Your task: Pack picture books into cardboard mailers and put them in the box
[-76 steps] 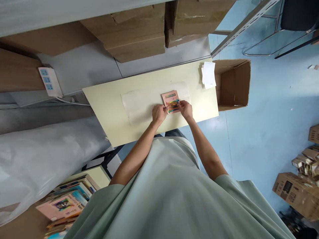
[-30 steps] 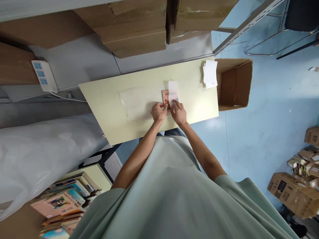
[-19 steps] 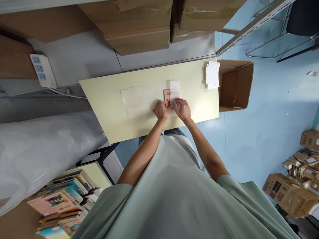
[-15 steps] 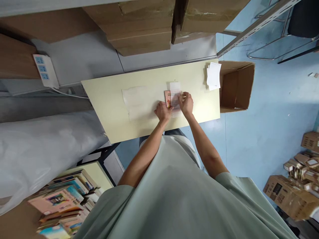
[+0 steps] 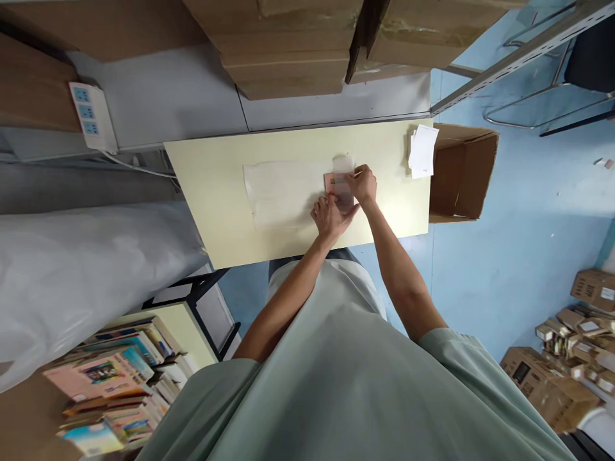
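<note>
A pink booklet point(image 5: 329, 185) lies on the tabletop point(image 5: 211, 224), a see-through sheet point(image 5: 343, 164) over much of it. The left hand point(image 5: 330, 218), thumb spread wide and clasping nothing, covers the lower end, apparently steadying both. The right hand point(image 5: 362, 184) curls at the sheet's right edge, perhaps keeping it aligned; I cannot tell whether it pinches.

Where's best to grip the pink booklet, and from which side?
Probably the upper left corner of the pink booklet, as pictured, coming from the left: it lies flat, and its left strip is bare while a translucent sheet covers much of it. The left hand is over its lower part, the right hand at its right.
</note>
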Tool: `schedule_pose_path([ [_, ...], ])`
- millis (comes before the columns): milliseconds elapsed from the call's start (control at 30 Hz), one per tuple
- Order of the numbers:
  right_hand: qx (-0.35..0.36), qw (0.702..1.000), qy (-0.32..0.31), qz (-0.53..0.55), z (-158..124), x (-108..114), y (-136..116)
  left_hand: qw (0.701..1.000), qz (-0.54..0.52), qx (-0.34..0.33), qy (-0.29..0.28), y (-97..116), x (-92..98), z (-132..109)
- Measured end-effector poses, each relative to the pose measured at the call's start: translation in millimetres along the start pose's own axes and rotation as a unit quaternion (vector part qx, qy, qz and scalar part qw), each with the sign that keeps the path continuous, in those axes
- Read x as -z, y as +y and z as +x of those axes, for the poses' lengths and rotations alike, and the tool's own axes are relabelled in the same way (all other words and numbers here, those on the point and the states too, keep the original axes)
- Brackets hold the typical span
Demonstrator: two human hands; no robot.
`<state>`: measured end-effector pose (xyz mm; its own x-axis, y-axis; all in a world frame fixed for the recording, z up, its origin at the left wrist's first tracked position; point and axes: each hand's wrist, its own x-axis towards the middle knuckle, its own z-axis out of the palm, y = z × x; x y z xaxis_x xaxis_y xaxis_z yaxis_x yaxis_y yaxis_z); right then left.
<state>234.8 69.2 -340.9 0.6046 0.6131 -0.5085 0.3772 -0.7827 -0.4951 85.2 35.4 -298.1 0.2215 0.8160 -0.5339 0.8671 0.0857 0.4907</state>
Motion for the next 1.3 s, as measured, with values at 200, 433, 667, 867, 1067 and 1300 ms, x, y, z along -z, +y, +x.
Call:
schedule_pose_path([
  [200,0.078,0.995,-0.014,-0.057,-13,9,-17,0.998,-0.040,0.035,-0.013,2,0.5,-5],
  [433,0.334,0.909,-0.118,-0.219,-38,48,-32,0.986,-0.154,0.027,-0.052,-28,7.8,9],
  [667,0.351,0.876,-0.205,-0.259,1,62,-51,0.962,-0.268,-0.009,-0.048,-49,9.9,-2],
  [867,0.323,0.896,-0.271,-0.141,28,48,-62,0.958,-0.287,0.024,0.014,-62,6.0,-26],
  [1067,0.290,0.924,-0.225,-0.106,28,8,-72,0.913,-0.372,0.168,0.008,-79,1.6,-34],
  [1300,0.259,0.944,-0.145,-0.145,18,-39,-72,0.937,-0.280,0.208,-0.019,-96,9.3,-20],
])
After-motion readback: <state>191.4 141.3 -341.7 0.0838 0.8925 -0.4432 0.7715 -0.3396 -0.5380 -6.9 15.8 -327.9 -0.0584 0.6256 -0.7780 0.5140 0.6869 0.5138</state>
